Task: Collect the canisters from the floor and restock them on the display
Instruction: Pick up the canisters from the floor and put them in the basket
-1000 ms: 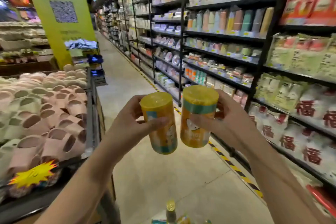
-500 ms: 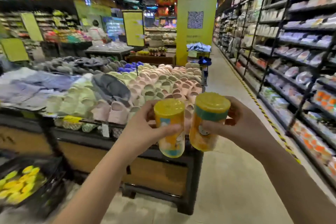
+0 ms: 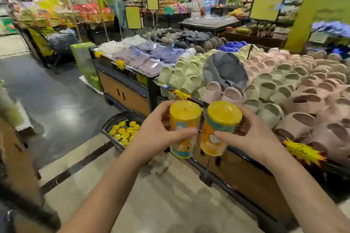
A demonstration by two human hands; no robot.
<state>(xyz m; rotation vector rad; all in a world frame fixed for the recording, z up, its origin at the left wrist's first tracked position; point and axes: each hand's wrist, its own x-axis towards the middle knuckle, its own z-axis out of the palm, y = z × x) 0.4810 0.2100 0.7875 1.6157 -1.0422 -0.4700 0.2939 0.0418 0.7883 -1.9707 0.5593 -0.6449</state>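
Gripping one canister [image 3: 184, 128] in the left hand [image 3: 155, 138], another canister [image 3: 217, 132] in the right hand [image 3: 253, 138]. Holding both lid-up, likely for shelving.

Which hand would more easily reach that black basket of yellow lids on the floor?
Left, probably. The left hand grips its canister on the side nearer the basket, which sits lower left; the right hand would have to cross over.

The left canister [image 3: 184, 134] and right canister [image 3: 217, 138], centre frame, have glossy printed wraps and smooth, shiny yellow plastic lids [image 3: 185, 110]. The slippers [image 3: 284, 85] look matt, probably foam. The display stand [image 3: 125, 94] has wood-grain panels. The floor [image 3: 56, 104] gleams, polished.
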